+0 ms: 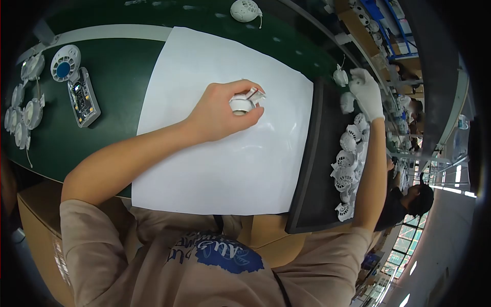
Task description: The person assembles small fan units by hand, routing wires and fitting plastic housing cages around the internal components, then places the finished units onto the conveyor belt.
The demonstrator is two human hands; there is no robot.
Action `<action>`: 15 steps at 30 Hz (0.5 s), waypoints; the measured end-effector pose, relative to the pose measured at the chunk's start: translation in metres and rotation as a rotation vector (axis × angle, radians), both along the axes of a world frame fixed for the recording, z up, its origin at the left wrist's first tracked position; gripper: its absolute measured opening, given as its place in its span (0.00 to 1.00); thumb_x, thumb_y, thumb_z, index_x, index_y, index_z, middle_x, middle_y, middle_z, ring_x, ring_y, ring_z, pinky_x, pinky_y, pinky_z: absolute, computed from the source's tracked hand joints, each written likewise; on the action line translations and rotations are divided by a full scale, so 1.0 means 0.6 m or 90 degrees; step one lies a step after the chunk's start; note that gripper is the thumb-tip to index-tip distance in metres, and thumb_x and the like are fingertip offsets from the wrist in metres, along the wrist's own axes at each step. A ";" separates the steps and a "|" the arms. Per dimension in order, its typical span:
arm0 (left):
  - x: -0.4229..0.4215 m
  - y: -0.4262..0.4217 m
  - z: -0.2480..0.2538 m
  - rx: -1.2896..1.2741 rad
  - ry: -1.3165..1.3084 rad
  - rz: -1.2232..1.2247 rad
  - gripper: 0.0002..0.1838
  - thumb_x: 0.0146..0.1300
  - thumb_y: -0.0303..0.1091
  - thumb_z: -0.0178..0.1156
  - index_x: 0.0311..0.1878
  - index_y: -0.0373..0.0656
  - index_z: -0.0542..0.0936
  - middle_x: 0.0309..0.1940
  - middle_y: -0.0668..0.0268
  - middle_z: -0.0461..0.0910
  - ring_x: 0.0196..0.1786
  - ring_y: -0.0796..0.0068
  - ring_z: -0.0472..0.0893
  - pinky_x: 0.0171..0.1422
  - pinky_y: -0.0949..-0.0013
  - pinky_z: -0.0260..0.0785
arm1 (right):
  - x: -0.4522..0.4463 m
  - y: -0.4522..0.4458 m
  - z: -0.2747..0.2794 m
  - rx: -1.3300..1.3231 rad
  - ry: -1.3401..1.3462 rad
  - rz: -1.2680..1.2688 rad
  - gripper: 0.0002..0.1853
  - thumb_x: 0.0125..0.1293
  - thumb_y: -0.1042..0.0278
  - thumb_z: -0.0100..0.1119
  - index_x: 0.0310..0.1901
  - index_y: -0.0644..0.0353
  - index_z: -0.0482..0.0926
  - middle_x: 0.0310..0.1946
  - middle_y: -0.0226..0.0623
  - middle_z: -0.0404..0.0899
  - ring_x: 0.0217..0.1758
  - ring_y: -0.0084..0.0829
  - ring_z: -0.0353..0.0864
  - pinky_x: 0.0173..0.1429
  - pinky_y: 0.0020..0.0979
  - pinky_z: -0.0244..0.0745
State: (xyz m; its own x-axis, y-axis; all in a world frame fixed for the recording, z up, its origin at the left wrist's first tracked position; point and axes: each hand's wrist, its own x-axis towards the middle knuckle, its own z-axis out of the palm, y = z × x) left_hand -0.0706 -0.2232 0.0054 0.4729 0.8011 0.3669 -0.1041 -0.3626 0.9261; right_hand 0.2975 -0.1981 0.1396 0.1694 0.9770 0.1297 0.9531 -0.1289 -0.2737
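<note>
Over a white sheet (220, 169), my left hand (217, 112) is bare and closed around a small white round plastic part (241, 104). A narrow white piece with a dark reddish line sticks out at its top, between thumb and fingers. My right hand (367, 94) wears a white glove and reaches over the dark tray (307, 169) at the right. Its fingers look curled, but their grip is unclear. Beside it is a blurred white part (347, 103); I cannot tell if the hand touches it. Several white vented round parts (345, 176) lie in a row beneath my right forearm.
A device with a round blue-centred head and exposed circuit board (82, 97) lies on the green table (120, 92). Several white round pieces (31, 112) with wires sit far left. Another vented part (245, 10) is at the back. A co-worker (409, 202) in dark clothing is at right.
</note>
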 end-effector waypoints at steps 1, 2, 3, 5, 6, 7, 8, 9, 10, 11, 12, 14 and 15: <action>-0.001 0.004 0.001 -0.025 -0.013 0.012 0.15 0.58 0.35 0.67 0.46 0.38 0.81 0.33 0.61 0.84 0.33 0.70 0.82 0.43 0.71 0.74 | -0.086 -0.019 0.009 0.043 0.153 0.010 0.17 0.61 0.72 0.60 0.52 0.67 0.78 0.45 0.40 0.83 0.51 0.32 0.83 0.56 0.29 0.75; -0.002 0.004 0.002 -0.051 -0.024 0.022 0.15 0.59 0.35 0.67 0.46 0.37 0.81 0.33 0.61 0.84 0.33 0.70 0.81 0.43 0.71 0.74 | -0.138 -0.038 0.002 0.032 0.311 0.010 0.19 0.62 0.69 0.62 0.53 0.68 0.77 0.45 0.38 0.82 0.51 0.29 0.82 0.56 0.28 0.75; -0.003 0.004 0.002 -0.078 -0.032 0.028 0.14 0.59 0.35 0.67 0.46 0.37 0.81 0.33 0.61 0.84 0.33 0.70 0.81 0.43 0.71 0.74 | -0.175 -0.053 -0.010 0.020 0.471 0.006 0.20 0.63 0.66 0.64 0.54 0.69 0.76 0.45 0.37 0.81 0.51 0.27 0.81 0.56 0.27 0.75; -0.003 0.005 0.000 -0.073 -0.033 0.036 0.14 0.60 0.35 0.67 0.46 0.37 0.81 0.33 0.61 0.84 0.34 0.70 0.81 0.43 0.71 0.74 | -0.193 -0.069 -0.088 0.056 0.376 0.142 0.22 0.64 0.64 0.65 0.56 0.66 0.75 0.48 0.39 0.81 0.51 0.29 0.81 0.56 0.31 0.74; -0.004 0.008 -0.001 -0.063 -0.040 0.046 0.15 0.60 0.35 0.67 0.46 0.37 0.81 0.33 0.61 0.84 0.34 0.71 0.81 0.43 0.71 0.74 | -0.220 -0.088 -0.124 0.128 0.162 0.150 0.21 0.64 0.65 0.64 0.57 0.65 0.75 0.48 0.40 0.80 0.51 0.32 0.81 0.56 0.33 0.74; -0.006 0.010 -0.003 -0.055 -0.049 0.060 0.15 0.60 0.35 0.67 0.46 0.37 0.81 0.33 0.62 0.84 0.34 0.71 0.80 0.43 0.71 0.74 | -0.240 -0.108 -0.145 0.194 -0.054 0.159 0.20 0.65 0.65 0.63 0.57 0.64 0.76 0.48 0.42 0.80 0.52 0.36 0.81 0.56 0.35 0.74; -0.006 0.012 -0.004 -0.061 -0.047 0.066 0.15 0.60 0.35 0.67 0.46 0.37 0.81 0.33 0.62 0.84 0.34 0.71 0.80 0.43 0.71 0.74 | -0.236 -0.122 -0.148 0.189 -0.051 0.165 0.20 0.65 0.65 0.63 0.57 0.64 0.76 0.48 0.42 0.80 0.52 0.36 0.81 0.56 0.35 0.74; -0.006 0.012 -0.006 -0.042 -0.037 0.076 0.14 0.60 0.36 0.67 0.46 0.37 0.81 0.33 0.62 0.83 0.35 0.72 0.80 0.43 0.71 0.74 | -0.225 -0.137 -0.147 0.152 -0.116 0.198 0.20 0.65 0.66 0.62 0.56 0.64 0.76 0.49 0.43 0.80 0.52 0.39 0.80 0.56 0.36 0.74; -0.004 0.013 -0.008 -0.025 -0.027 0.084 0.14 0.61 0.36 0.67 0.46 0.37 0.81 0.33 0.62 0.83 0.35 0.72 0.80 0.44 0.70 0.74 | -0.212 -0.149 -0.144 0.114 -0.182 0.228 0.19 0.65 0.66 0.61 0.56 0.63 0.76 0.50 0.44 0.79 0.53 0.43 0.79 0.57 0.37 0.74; -0.001 0.013 -0.009 -0.006 -0.018 0.088 0.14 0.61 0.36 0.66 0.46 0.37 0.81 0.33 0.62 0.83 0.35 0.73 0.80 0.44 0.70 0.74 | -0.204 -0.155 -0.144 0.078 -0.249 0.256 0.19 0.66 0.66 0.61 0.56 0.63 0.76 0.50 0.45 0.79 0.54 0.46 0.78 0.57 0.39 0.73; -0.002 0.013 -0.006 -0.011 -0.018 0.086 0.14 0.61 0.36 0.66 0.46 0.37 0.81 0.33 0.62 0.83 0.35 0.73 0.80 0.44 0.70 0.74 | -0.202 -0.154 -0.145 0.072 -0.248 0.255 0.19 0.66 0.66 0.61 0.56 0.63 0.76 0.50 0.45 0.79 0.54 0.46 0.78 0.57 0.39 0.73; -0.007 0.011 0.003 -0.035 -0.010 0.087 0.14 0.62 0.36 0.66 0.46 0.36 0.81 0.33 0.62 0.83 0.37 0.73 0.80 0.46 0.70 0.73 | -0.205 -0.142 -0.145 -0.005 -0.157 0.259 0.19 0.65 0.65 0.61 0.56 0.64 0.76 0.52 0.45 0.78 0.55 0.47 0.76 0.58 0.39 0.72; -0.006 0.010 0.004 -0.045 -0.003 0.081 0.14 0.62 0.36 0.65 0.46 0.36 0.81 0.34 0.62 0.83 0.37 0.74 0.80 0.46 0.70 0.73 | -0.207 -0.137 -0.149 -0.041 -0.108 0.254 0.19 0.65 0.65 0.60 0.55 0.64 0.76 0.53 0.44 0.78 0.56 0.48 0.76 0.59 0.39 0.72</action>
